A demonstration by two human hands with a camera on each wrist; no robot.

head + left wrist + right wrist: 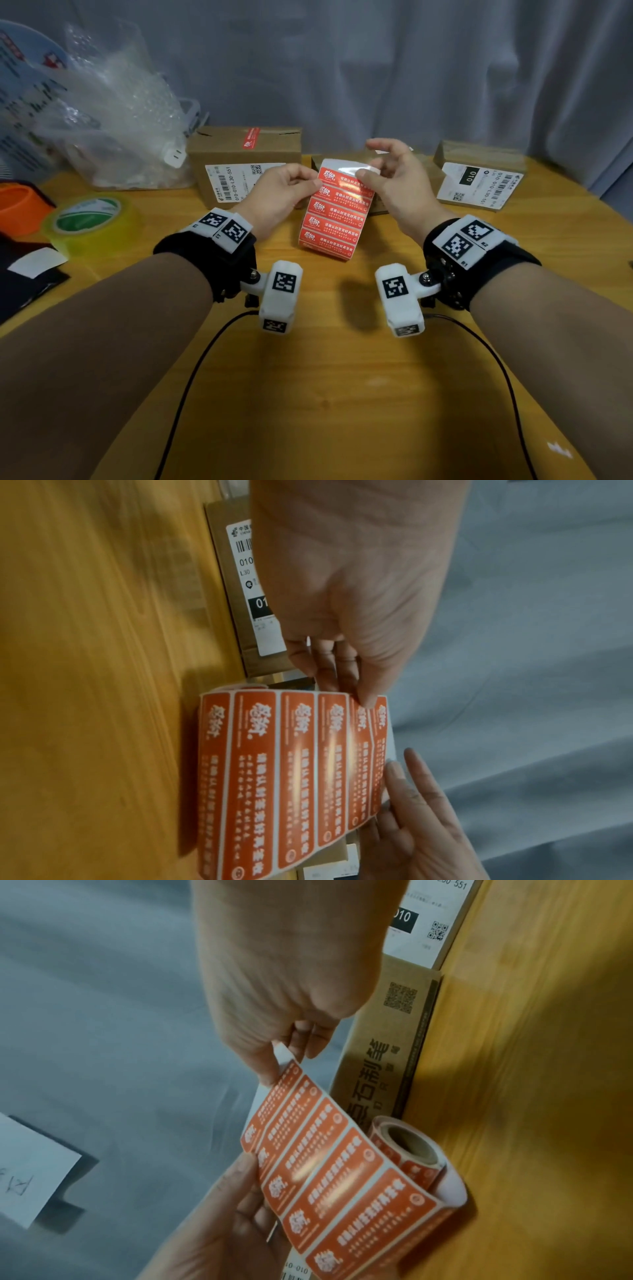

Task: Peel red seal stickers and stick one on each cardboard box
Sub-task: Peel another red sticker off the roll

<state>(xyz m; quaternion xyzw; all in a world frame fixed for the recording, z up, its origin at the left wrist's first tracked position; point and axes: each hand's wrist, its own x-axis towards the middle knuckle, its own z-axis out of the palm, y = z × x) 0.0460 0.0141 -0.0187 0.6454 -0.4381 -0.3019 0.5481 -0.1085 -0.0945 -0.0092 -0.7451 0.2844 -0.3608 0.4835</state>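
Note:
A strip of red seal stickers rises from its roll, which lies on the wooden table. My left hand pinches the strip's upper left edge, seen close in the left wrist view. My right hand pinches the upper right corner, where white backing shows. Three cardboard boxes stand behind the strip. The left box carries a red seal on top. The middle box is mostly hidden by the strip and hands. The right box shows a white shipping label.
A yellow-green tape roll and an orange object sit at the left. A clear bin of bubble wrap stands at the back left. A black item with white paper lies at the left edge. A grey curtain hangs behind.

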